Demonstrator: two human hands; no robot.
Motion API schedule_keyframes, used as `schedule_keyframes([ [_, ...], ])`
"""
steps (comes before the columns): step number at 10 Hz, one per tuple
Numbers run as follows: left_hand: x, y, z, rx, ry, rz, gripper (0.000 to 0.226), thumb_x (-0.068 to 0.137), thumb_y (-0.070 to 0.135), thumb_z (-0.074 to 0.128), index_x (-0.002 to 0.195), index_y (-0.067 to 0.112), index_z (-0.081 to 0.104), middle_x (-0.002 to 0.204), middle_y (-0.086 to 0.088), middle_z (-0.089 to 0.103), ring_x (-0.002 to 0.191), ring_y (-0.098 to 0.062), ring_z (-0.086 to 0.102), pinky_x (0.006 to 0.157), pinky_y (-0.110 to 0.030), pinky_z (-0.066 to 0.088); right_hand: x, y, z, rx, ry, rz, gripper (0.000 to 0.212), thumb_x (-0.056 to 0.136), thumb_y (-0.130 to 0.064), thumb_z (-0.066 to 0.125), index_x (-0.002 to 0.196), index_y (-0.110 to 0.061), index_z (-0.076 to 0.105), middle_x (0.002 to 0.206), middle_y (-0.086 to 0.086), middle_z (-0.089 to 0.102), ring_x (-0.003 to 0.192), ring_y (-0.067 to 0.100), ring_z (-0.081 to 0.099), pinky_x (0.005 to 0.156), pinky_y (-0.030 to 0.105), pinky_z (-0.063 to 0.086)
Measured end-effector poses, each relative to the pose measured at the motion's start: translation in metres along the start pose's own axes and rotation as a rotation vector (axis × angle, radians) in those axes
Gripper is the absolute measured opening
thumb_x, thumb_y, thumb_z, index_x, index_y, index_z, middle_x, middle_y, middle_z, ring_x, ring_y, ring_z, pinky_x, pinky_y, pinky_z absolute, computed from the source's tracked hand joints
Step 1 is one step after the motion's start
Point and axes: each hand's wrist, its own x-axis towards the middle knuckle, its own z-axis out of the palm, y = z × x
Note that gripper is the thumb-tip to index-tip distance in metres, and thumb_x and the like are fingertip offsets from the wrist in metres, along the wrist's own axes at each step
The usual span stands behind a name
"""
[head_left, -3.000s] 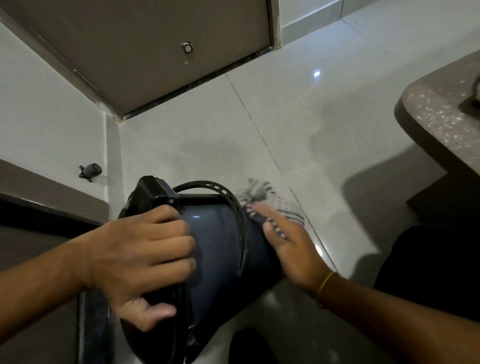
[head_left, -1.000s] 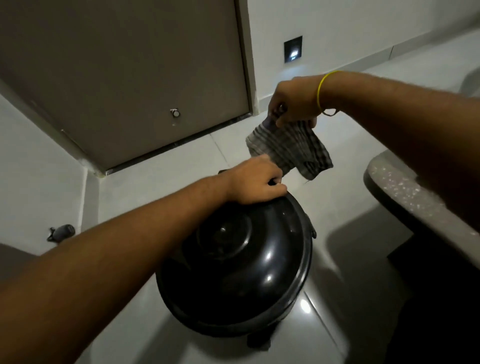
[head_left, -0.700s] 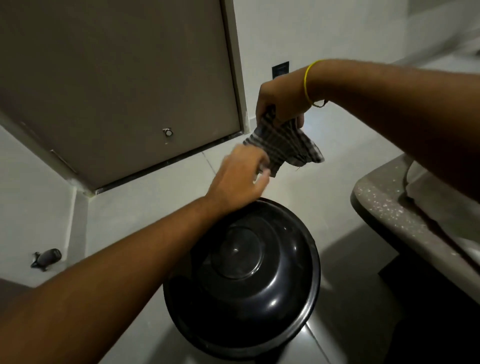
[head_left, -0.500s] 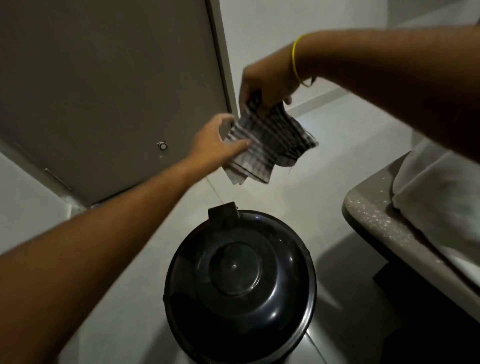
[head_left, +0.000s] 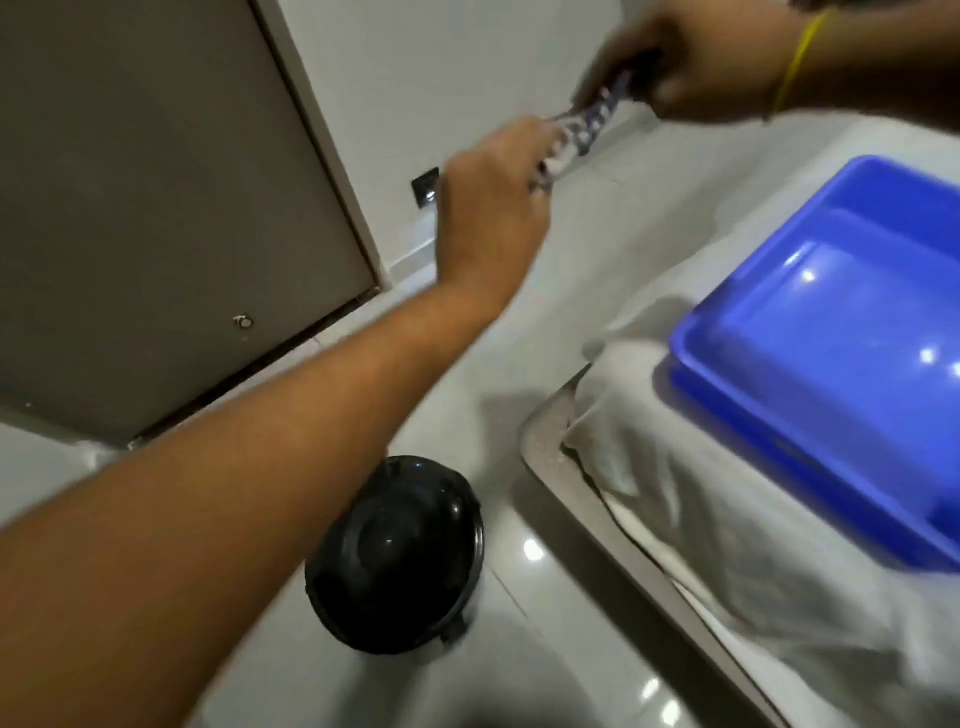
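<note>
A striped checked cloth (head_left: 587, 122) is stretched in the air between both my hands, blurred by motion. My left hand (head_left: 491, 208) grips its lower end. Its upper end is held by my right hand (head_left: 685, 67), which wears a yellow band on the wrist. Far below, a black lidded bin (head_left: 395, 553) stands upright on the pale tiled floor, with neither hand touching it.
A blue plastic tub (head_left: 831, 353) sits on a white cloth (head_left: 701, 519) that covers a speckled counter (head_left: 550, 452) at the right. A brown door (head_left: 156, 208) with a small stopper closes the left. A wall socket (head_left: 426, 187) is low on the white wall.
The bin went from tilted under both hands to upright on the floor. Both hands rose with the cloth; my left hand took its lower end. The view swung right, showing the blue tub.
</note>
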Motion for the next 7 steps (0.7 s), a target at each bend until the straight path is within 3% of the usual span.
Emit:
schedule_keyframes([
  [1, -0.029, 0.078, 0.036, 0.043, -0.2, 0.121, 0.041, 0.089, 0.0, 0.06, 0.126, 0.012, 0.075, 0.135, -0.01, 0.072, 0.122, -0.03, 0.071, 0.097, -0.037, 0.055, -0.108, 0.027, 0.013, 0.063, -0.018, 0.029, 0.059, 0.075, 0.017, 0.057, 0.126, -0.005, 0.079, 0.132, 0.026, 0.075, 0.127, 0.044, 0.071, 0.11, 0.055, 0.053],
  [2, -0.07, 0.145, 0.075, 0.176, -0.43, 0.182, 0.04, 0.092, 0.006, 0.051, 0.124, 0.012, 0.074, 0.127, -0.009, 0.074, 0.121, -0.029, 0.068, 0.1, -0.034, 0.05, -0.194, 0.068, 0.032, 0.225, -0.127, 0.199, 0.057, 0.073, 0.01, 0.059, 0.125, -0.001, 0.078, 0.144, 0.023, 0.069, 0.135, 0.04, 0.067, 0.114, 0.046, 0.049],
  [3, -0.103, 0.2, 0.101, 0.22, -1.035, 0.039, 0.025, 0.103, 0.014, 0.053, 0.119, 0.016, 0.072, 0.12, -0.01, 0.073, 0.122, -0.033, 0.064, 0.118, -0.046, 0.039, -0.273, 0.092, 0.059, 0.24, -0.401, 0.313, 0.061, 0.078, 0.014, 0.066, 0.133, -0.01, 0.075, 0.154, 0.014, 0.063, 0.136, 0.038, 0.067, 0.111, 0.031, 0.042],
  [4, -0.122, 0.222, 0.112, 0.212, -1.186, -0.127, 0.031, 0.106, 0.042, 0.059, 0.116, 0.016, 0.074, 0.121, -0.01, 0.074, 0.124, -0.031, 0.063, 0.119, -0.048, 0.035, -0.303, 0.093, 0.073, 0.159, -0.733, 0.325, 0.072, 0.082, -0.003, 0.062, 0.151, -0.026, 0.06, 0.178, -0.005, 0.03, 0.152, 0.026, 0.051, 0.114, 0.025, 0.039],
  [5, -0.112, 0.237, 0.099, 0.15, -1.19, -0.2, 0.037, 0.108, 0.044, 0.056, 0.124, 0.014, 0.07, 0.132, -0.016, 0.068, 0.13, -0.036, 0.059, 0.112, -0.048, 0.044, -0.297, 0.082, 0.059, 0.203, -0.742, 0.378, 0.061, 0.083, -0.009, 0.06, 0.142, -0.022, 0.065, 0.166, 0.004, 0.049, 0.147, 0.03, 0.053, 0.11, 0.027, 0.043],
  [6, -0.081, 0.233, 0.067, 0.098, -1.075, -0.24, 0.031, 0.106, 0.037, 0.055, 0.13, 0.018, 0.064, 0.136, -0.011, 0.067, 0.134, -0.035, 0.057, 0.114, -0.053, 0.041, -0.268, 0.059, 0.02, 0.215, -0.666, 0.344, 0.058, 0.088, -0.031, 0.06, 0.144, -0.019, 0.059, 0.156, 0.007, 0.057, 0.137, 0.034, 0.061, 0.109, 0.04, 0.05],
  [7, -0.048, 0.218, 0.009, 0.164, -0.908, -0.352, 0.051, 0.108, 0.038, 0.053, 0.153, 0.019, 0.042, 0.161, -0.004, 0.046, 0.156, -0.028, 0.033, 0.123, -0.059, 0.033, -0.236, 0.029, -0.026, 0.213, -0.587, 0.27, 0.074, 0.095, -0.021, 0.06, 0.165, -0.016, 0.035, 0.173, 0.009, 0.038, 0.16, 0.031, 0.039, 0.127, 0.041, 0.036],
])
